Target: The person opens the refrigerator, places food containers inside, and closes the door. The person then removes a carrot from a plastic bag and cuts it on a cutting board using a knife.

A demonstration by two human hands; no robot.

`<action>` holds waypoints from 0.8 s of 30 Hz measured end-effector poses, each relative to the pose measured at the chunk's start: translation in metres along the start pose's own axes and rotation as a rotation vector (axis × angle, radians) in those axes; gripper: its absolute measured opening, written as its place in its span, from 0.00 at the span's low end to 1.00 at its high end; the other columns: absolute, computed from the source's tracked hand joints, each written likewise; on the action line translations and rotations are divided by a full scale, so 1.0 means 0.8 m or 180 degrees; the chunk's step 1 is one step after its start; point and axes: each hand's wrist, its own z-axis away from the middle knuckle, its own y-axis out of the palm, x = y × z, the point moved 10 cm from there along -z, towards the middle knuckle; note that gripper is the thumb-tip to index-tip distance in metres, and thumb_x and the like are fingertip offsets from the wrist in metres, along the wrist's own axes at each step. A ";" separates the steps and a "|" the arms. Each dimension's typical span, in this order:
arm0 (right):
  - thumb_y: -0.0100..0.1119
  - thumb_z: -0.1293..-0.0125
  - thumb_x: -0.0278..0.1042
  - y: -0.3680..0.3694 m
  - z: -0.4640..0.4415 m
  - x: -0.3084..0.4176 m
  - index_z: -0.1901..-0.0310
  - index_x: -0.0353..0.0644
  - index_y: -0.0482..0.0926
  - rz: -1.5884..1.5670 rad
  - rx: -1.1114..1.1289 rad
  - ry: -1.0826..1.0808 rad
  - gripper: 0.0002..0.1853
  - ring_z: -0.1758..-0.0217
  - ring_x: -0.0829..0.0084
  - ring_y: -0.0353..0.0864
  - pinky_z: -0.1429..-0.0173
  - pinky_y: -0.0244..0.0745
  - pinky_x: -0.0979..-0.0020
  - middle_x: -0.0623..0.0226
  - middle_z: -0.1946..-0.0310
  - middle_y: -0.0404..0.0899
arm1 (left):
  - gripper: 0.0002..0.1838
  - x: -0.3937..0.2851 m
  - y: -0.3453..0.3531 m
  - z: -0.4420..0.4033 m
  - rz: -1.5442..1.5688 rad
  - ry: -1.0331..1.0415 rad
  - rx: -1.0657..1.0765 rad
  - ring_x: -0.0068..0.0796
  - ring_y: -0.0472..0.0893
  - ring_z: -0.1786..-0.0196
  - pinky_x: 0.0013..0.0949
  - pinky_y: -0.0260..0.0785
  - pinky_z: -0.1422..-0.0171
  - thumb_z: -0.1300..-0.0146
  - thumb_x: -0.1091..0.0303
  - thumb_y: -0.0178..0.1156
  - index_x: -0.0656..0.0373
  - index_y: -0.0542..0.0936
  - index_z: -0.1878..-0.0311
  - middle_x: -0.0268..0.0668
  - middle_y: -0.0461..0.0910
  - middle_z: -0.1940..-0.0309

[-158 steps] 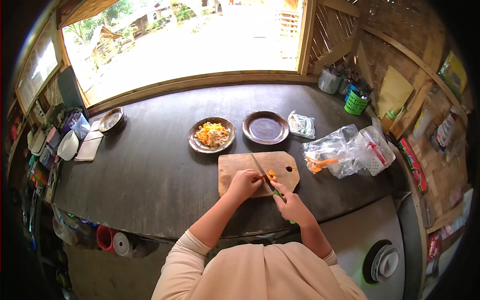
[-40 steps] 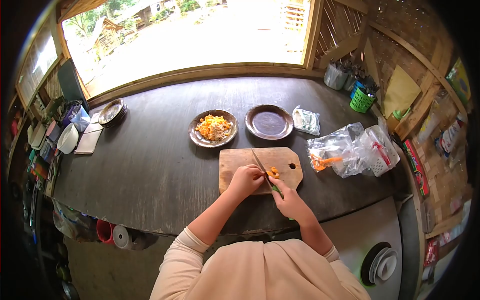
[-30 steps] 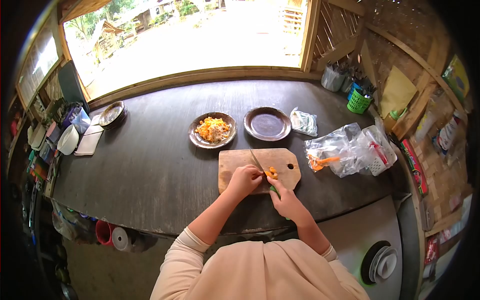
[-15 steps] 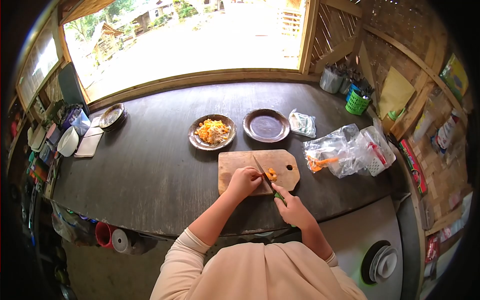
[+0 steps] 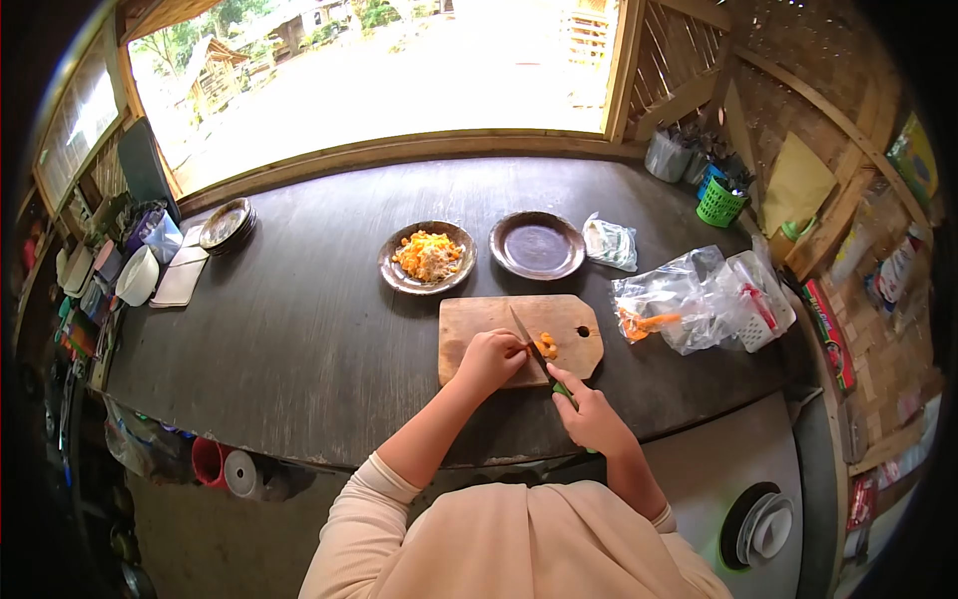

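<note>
My right hand (image 5: 596, 419) is closed round the green handle of a knife (image 5: 532, 340), whose blade points up and left over the wooden cutting board (image 5: 464, 324). Just left of the blade, my left hand (image 5: 493, 359) has its fingers pinched on the board; what they hold is hidden or too small to name. Small orange pieces (image 5: 547, 345) lie on the board right of the blade. Beyond the board stand a brown plate heaped with orange and pale shredded food (image 5: 427, 257) and a brown plate with nothing on it (image 5: 538, 247).
Right of the board lie a clear plastic bag with orange contents (image 5: 659, 304), a white basket (image 5: 760, 304) and a small packet (image 5: 610, 244). A green basket (image 5: 719, 204) stands at the back right. Stacked plates (image 5: 226, 225) and a white bowl (image 5: 136, 277) are at the left.
The knife and my right hand have shifted slightly right and toward me relative to the board. My left hand keeps nearly the same place. The whole view has shifted a little.
</note>
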 end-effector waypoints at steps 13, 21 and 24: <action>0.51 0.32 0.30 0.006 -0.020 0.003 0.34 0.46 0.68 0.0112 -0.0192 -0.0435 0.24 0.57 0.56 0.83 0.49 0.74 0.65 0.44 0.58 0.81 | 0.08 0.001 -0.001 -0.001 0.0177 0.0143 -0.0135 0.41 0.84 0.66 0.34 0.78 0.60 0.48 0.71 0.65 0.65 0.85 0.66 0.44 0.83 0.68; 0.50 0.31 0.30 0.007 -0.030 0.008 0.34 0.46 0.68 0.0224 -0.0330 -0.0785 0.23 0.51 0.45 0.80 0.45 0.73 0.62 0.40 0.56 0.79 | 0.08 0.004 -0.001 -0.001 0.0195 -0.0062 -0.0045 0.36 0.85 0.65 0.31 0.78 0.58 0.47 0.72 0.66 0.66 0.85 0.64 0.44 0.84 0.67; 0.50 0.31 0.30 0.004 -0.027 0.009 0.34 0.48 0.67 0.0174 -0.0281 -0.0760 0.23 0.63 0.54 0.84 0.52 0.76 0.63 0.43 0.64 0.80 | 0.09 0.002 0.000 0.000 0.0071 -0.0070 0.0004 0.33 0.86 0.64 0.29 0.78 0.57 0.46 0.72 0.66 0.67 0.85 0.63 0.44 0.85 0.65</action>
